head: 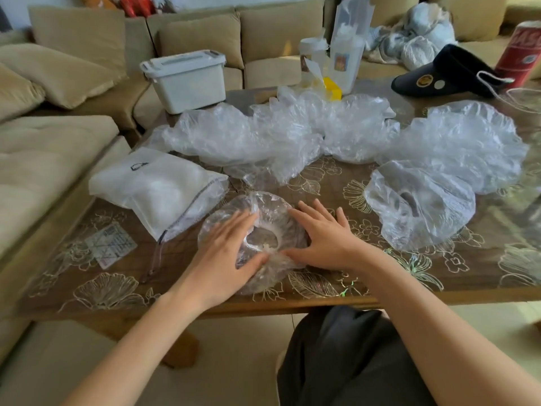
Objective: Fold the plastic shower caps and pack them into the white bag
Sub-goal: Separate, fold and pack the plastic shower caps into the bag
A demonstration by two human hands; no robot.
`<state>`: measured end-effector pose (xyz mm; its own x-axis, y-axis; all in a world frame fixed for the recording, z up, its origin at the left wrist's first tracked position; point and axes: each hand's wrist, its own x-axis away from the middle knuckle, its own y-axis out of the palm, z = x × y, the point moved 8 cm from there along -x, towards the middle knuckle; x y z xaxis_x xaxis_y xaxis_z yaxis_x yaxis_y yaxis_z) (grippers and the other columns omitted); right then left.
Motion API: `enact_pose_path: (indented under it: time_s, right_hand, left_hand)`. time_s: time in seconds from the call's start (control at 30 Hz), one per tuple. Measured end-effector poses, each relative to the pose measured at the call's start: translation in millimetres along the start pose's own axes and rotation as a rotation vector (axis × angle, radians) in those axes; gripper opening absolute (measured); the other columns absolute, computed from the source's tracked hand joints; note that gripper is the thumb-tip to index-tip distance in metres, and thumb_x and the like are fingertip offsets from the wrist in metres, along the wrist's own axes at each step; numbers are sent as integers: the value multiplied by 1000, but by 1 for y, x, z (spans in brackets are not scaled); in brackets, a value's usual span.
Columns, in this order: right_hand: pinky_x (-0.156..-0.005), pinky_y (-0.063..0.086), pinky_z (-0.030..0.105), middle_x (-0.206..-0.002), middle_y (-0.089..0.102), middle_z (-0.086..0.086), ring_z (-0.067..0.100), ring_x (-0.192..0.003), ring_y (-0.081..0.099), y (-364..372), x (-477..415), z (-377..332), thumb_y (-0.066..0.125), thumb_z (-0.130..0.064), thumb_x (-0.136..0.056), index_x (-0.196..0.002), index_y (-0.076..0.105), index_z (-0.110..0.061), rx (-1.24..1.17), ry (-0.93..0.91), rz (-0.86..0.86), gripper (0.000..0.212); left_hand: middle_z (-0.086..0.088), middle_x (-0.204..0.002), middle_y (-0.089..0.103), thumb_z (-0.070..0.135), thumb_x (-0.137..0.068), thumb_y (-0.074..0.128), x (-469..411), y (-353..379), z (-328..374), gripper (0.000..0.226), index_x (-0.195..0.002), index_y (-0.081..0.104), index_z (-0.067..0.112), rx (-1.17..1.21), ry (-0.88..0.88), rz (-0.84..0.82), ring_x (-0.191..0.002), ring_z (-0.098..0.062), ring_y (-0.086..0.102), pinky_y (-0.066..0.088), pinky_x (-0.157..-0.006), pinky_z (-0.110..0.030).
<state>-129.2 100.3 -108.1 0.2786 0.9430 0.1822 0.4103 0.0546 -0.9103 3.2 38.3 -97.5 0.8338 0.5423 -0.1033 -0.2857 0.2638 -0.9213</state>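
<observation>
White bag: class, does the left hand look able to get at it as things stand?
Probably yes. The white bag lies close beside the left hand with nothing between, and the hand only presses flat on a shower cap.

We see a brown table (pixel 330 183) with a flower-patterned cover, a white lidded box (pixel 187 80) at its far left corner, a dark visor (pixel 445 73) and a red cylinder (pixel 519 54) far right, a small printed card (pixel 112 244) near left, and a beige sofa (pixel 58 159) alongside.
</observation>
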Motion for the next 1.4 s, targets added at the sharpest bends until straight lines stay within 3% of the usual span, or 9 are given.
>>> enact_pose_path:
  time_s: [0.17, 0.33, 0.5, 0.63, 0.8, 0.97, 1.13, 1.27, 1.4]
  right_hand:
    - [-116, 9, 42, -155, 24, 1, 20, -144, 15, -15, 6, -5, 51, -45, -93, -146, 31, -25, -83, -1, 159, 60]
    - [-71, 43, 8, -120, 64, -5, 8, -91, 65, -48, 34, -22, 47, -8, -96, -120, 61, -20, -442, -142, 427, 30]
    - [-102, 32, 18, -134, 56, 5, 19, -126, 49, -30, 23, -67, 40, 10, -91, -126, 57, -7, -306, -372, 393, 43]
    - [-107, 37, 32, -133, 55, 12, 25, -124, 50, -23, -8, -73, 42, 9, -90, -131, 51, -4, -319, -316, 420, 44]
    - [-118, -6, 42, -160, 5, 0, 14, -146, -1, 21, -29, -45, 24, -42, -101, -152, 2, -17, 94, -165, 164, 60]
    - [-116, -9, 49, -159, 2, -5, 9, -146, -4, 20, -25, -34, 17, -56, -97, -151, 10, -20, 147, -141, 106, 65]
    - [-93, 48, 35, -115, 66, 2, 20, -103, 62, -36, -1, -24, 44, -13, -98, -119, 62, -11, -369, -156, 498, 28]
    - [-76, 48, 15, -102, 65, -9, 5, -93, 60, -32, 22, -16, 47, 7, -83, -109, 63, -15, -736, -152, 238, 38]
    - [-82, 48, 23, -97, 64, -7, 8, -90, 59, -6, 29, -38, 62, -17, -87, -105, 65, -16, -510, -208, 10, 19]
  left_hand:
    - [24, -145, 12, 39, -96, 43, 10, -8, -17, 57, -148, 23, 29, 140, -70, 100, -134, 7, 5, 8, -115, -22]
    - [-1, -127, 58, 33, -93, 48, 32, -37, 1, 38, -119, 62, 9, 67, 179, 375, -120, -7, 48, 39, -102, -26]
    - [8, -142, 42, 42, -96, 38, 28, -31, 0, 48, -134, 50, 15, 186, 99, 302, -135, -2, 31, 23, -113, -22]
    - [0, -155, 24, 28, -102, 30, -3, -25, -6, 48, -148, 26, 14, 50, -93, 245, -143, -11, 17, 11, -117, -29]
    - [-3, -155, -20, 55, -91, 1, 0, 16, -33, 71, -148, -13, 15, -256, -270, -114, -142, -14, -19, -15, -114, -32]
    - [0, -153, -25, 60, -86, -2, 1, 19, -38, 75, -147, -17, 18, -290, -258, -158, -141, -12, -23, -15, -115, -31]
    - [0, -151, 31, 50, -98, 30, 23, -16, -16, 57, -140, 42, 13, 64, -37, 282, -138, -4, 21, 19, -114, -27]
    - [-3, -124, 58, 53, -90, 45, 55, -12, 18, 52, -113, 63, 10, -51, 322, 216, -117, -11, 49, 36, -102, -25]
    - [-2, -112, 66, 38, -87, 50, 54, -7, 18, 38, -103, 70, 9, -68, 332, 184, -108, -11, 55, 43, -95, -28]
